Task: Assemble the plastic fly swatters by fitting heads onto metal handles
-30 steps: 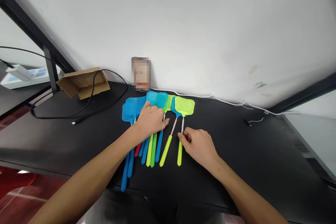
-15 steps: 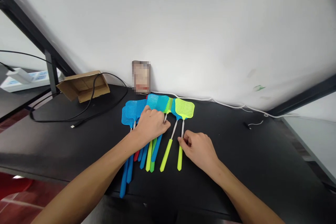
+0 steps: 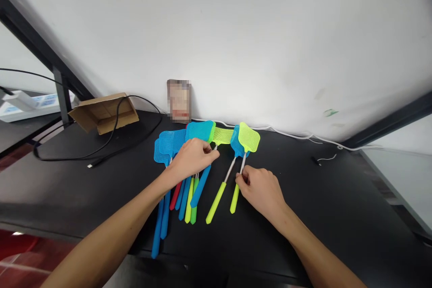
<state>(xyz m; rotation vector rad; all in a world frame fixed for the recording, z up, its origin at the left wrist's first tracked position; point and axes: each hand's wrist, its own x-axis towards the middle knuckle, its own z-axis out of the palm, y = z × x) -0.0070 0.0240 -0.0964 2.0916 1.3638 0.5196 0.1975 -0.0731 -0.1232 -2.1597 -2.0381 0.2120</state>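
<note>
Several fly swatters with mesh heads and long handles lie overlapping on the black table point(image 3: 286, 234). My right hand point(image 3: 261, 184) pinches the metal rod of the rightmost yellow fly swatter point(image 3: 249, 137), its head lying partly over a blue swatter head point(image 3: 238, 141). A yellow handle point(image 3: 216, 202) lies just left of it. My left hand point(image 3: 194, 155) is closed over the middle of the pile, on what looks like a blue fly swatter point(image 3: 201, 186) whose handle comes out below the palm. Its fingertips are partly hidden. Red, green and more blue handles fan out below.
An open cardboard box point(image 3: 104, 114) stands at the back left, with a black cable point(image 3: 116, 128) looping over it. A small blurred packet point(image 3: 179, 101) leans on the wall. A white cable point(image 3: 286, 134) runs along the wall's base. A short dark plug point(image 3: 316, 160) lies right.
My right hand has shifted the yellow fly swatter slightly right and tilted it; its head is farther from the pile. The blue head under it also sits farther right. My left hand stays over the pile.
</note>
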